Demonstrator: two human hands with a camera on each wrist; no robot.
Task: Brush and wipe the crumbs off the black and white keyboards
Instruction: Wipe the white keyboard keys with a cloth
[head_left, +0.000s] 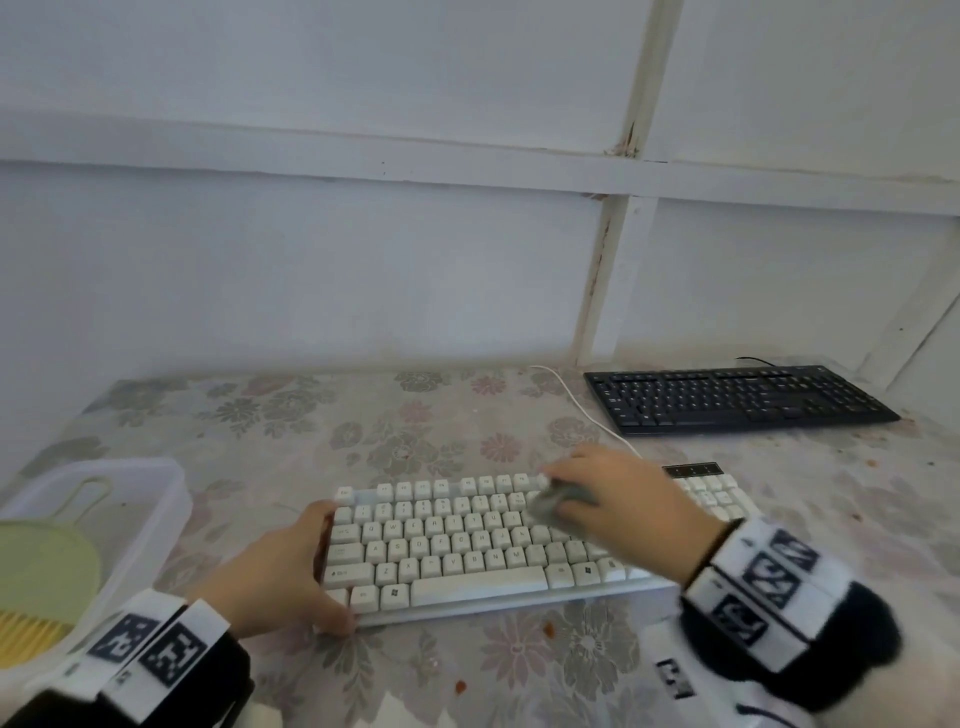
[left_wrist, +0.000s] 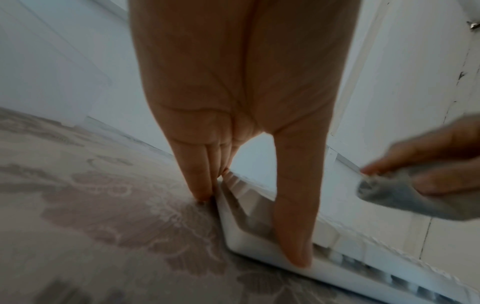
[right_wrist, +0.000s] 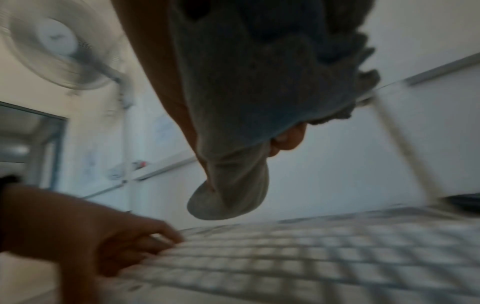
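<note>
white keyboard (head_left: 467, 540) sits near the front of the flowery table (head_left: 291, 431) | left hand (head_left: 283, 569) braces its left end, straight fingers along the edge, thumb on the front corner | right hand (head_left: 618, 501) bunches a grey cloth (head_left: 558, 501) over the upper keys, palm down | black keyboard (head_left: 737, 397) far right at the back

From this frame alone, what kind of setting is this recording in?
Probably a plain room in a home or small workshop, not an office: the table wears a flowered plastic cover, the white wall is bare with worn painted battens, and a wall fan hangs nearby.
</note>
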